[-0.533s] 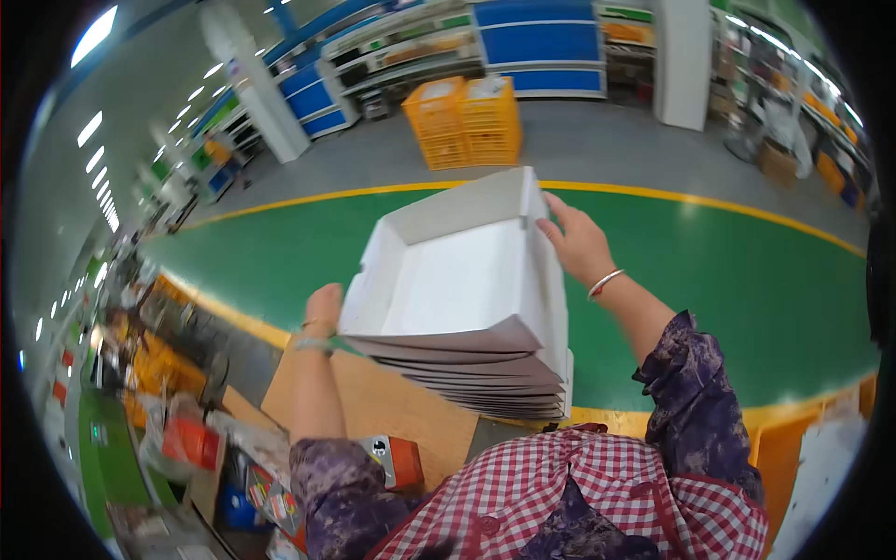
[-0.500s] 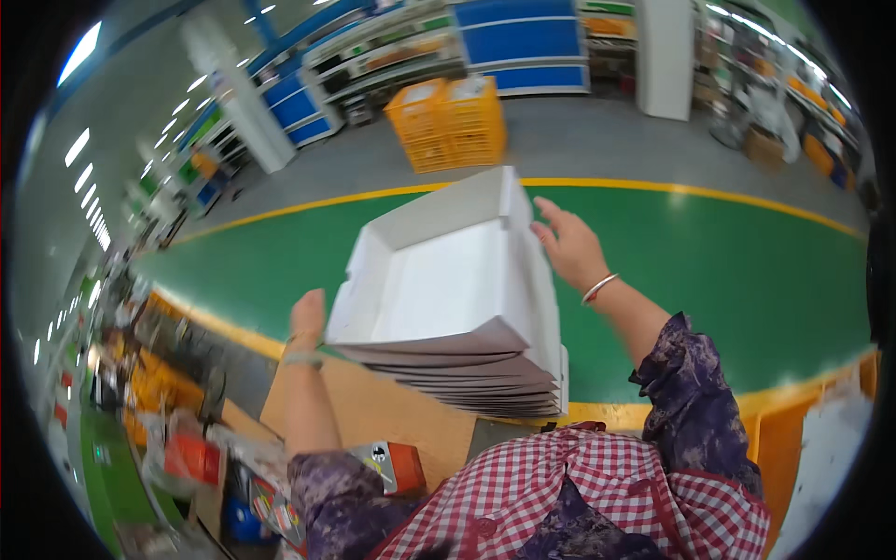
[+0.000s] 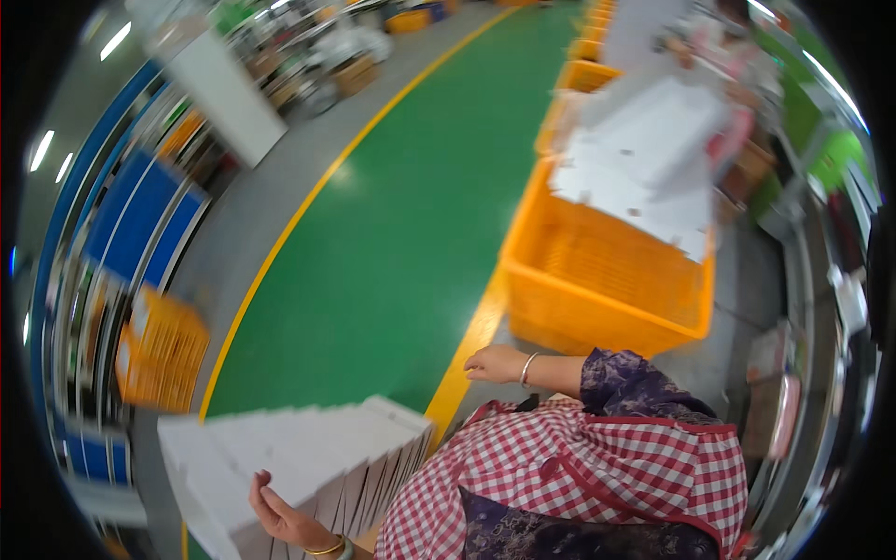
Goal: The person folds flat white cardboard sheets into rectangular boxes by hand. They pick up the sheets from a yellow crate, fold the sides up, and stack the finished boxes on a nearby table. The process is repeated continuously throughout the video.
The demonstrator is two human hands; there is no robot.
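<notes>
A nested stack of white cardboard boxes (image 3: 299, 457) leans at the lower left beside me. My left hand (image 3: 285, 518) is at the near side of the stack, fingers slightly apart and gripping nothing; whether it touches the cardboard I cannot tell. In front of my checked apron, my right hand (image 3: 495, 364) hovers with fingers loosely curled and nothing visible in them. To its upper right, flat white cardboard sheets (image 3: 644, 154) with small cut-outs lie across a large orange crate (image 3: 607, 322).
A co-worker (image 3: 737, 65) stands behind the cardboard sheets. More orange crates (image 3: 588, 75) line the green floor (image 3: 392, 196). On the far left stand stacked orange baskets (image 3: 163, 350) and blue panels (image 3: 140, 215). A white pillar (image 3: 219, 89) rises at upper left.
My view has swung to the right, bringing the crate and sheets into sight. The box stack now sits lower left. My right hand has left the stack's side and come near my body.
</notes>
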